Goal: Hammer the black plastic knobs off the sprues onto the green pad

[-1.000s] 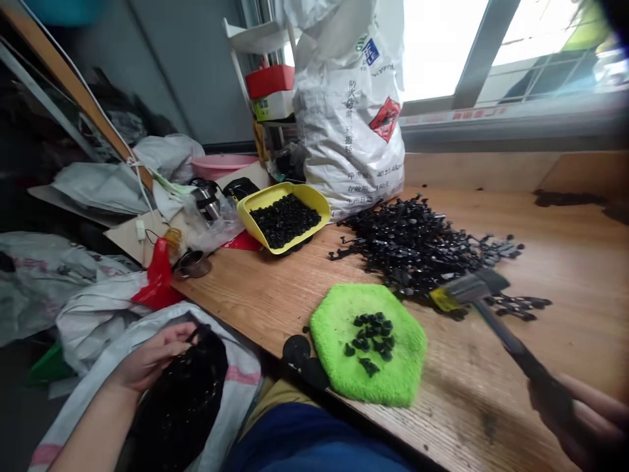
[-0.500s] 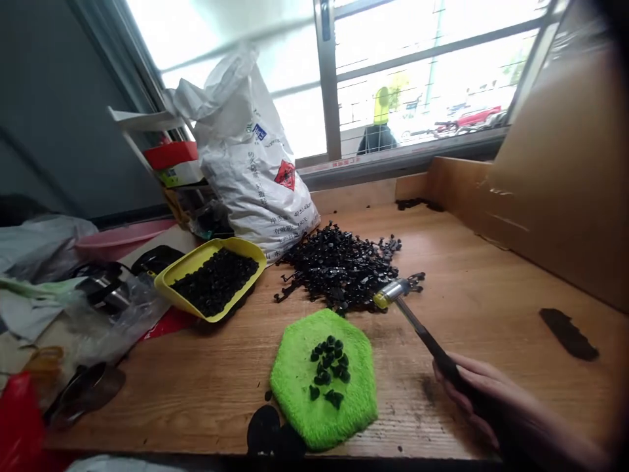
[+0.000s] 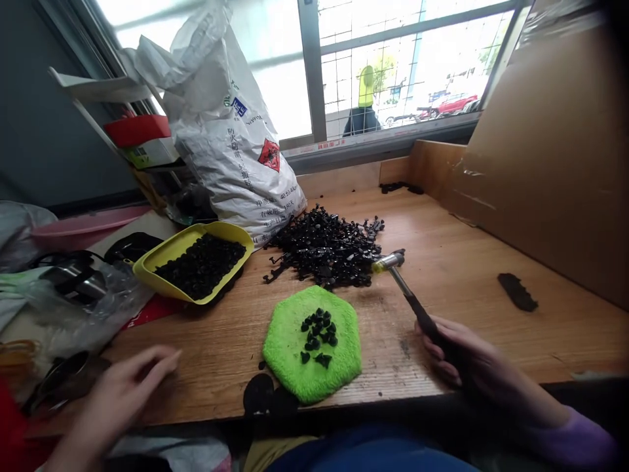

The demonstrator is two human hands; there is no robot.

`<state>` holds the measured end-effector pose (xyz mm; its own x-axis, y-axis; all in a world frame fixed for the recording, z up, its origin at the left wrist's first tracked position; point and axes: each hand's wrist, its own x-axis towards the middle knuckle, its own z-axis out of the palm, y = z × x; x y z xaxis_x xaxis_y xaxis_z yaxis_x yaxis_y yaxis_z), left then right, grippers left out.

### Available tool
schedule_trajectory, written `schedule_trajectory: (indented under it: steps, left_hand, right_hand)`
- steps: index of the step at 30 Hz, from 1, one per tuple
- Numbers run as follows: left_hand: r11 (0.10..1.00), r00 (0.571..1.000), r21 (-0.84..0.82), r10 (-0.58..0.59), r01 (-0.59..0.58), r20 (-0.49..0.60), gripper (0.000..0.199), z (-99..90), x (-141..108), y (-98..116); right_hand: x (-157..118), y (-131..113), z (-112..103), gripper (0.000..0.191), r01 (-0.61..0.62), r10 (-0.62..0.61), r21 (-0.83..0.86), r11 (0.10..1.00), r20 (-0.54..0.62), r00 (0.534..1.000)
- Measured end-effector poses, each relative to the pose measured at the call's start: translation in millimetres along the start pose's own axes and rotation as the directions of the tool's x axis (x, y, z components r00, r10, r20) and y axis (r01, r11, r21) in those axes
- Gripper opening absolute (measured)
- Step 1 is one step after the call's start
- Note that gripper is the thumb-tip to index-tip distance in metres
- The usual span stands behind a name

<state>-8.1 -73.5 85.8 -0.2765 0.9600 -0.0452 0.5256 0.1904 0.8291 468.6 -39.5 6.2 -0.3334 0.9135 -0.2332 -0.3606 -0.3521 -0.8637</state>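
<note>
My right hand [image 3: 462, 360] grips the dark handle of a small hammer [image 3: 403, 285], whose metal head rests by a heap of black plastic parts [image 3: 327, 246] on the wooden table [image 3: 466, 262]. My left hand [image 3: 120, 396] hovers open over the table's front left edge, holding nothing. Between the hands lies a green hexagonal pad [image 3: 309, 341] with several small black pieces on it. A black disc [image 3: 260, 393] lies at the pad's front left corner.
A yellow tray [image 3: 189, 262] full of black pieces stands left of the heap. Behind it leans a large white sack [image 3: 230, 144]. Plastic bags and metal items [image 3: 73, 288] crowd the left. A cardboard wall [image 3: 555, 164] closes the right side; a black strip [image 3: 515, 292] lies near it.
The view swung up from the sack beside my lap to the table. My left hand left that sack and came up over the table edge. The hammer stayed in my right hand.
</note>
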Motion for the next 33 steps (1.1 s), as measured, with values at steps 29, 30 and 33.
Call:
schedule_trajectory:
  steps: [29,30,33]
  left_hand:
    - [0.782,0.982,-0.599,-0.093,0.172,0.162,0.036,107.0,35.0,16.8]
    - [0.745,0.972,-0.631,-0.108,0.219,0.209,0.035,112.7,28.8,20.1]
    - [0.695,0.944,-0.658,-0.092,0.288,0.317,0.032,127.1,22.4,30.7]
  right_hand:
    - [-1.9,-1.1,2.9,0.024,-0.042,0.042,0.043,0.998,0.003,0.999]
    - [-1.6,-0.6,2.7,0.023,-0.041,0.041,0.04,0.998,0.009,0.999]
    - [-0.7,0.4,1.9,0.022,-0.034,0.033,0.039,0.999,0.03,0.999]
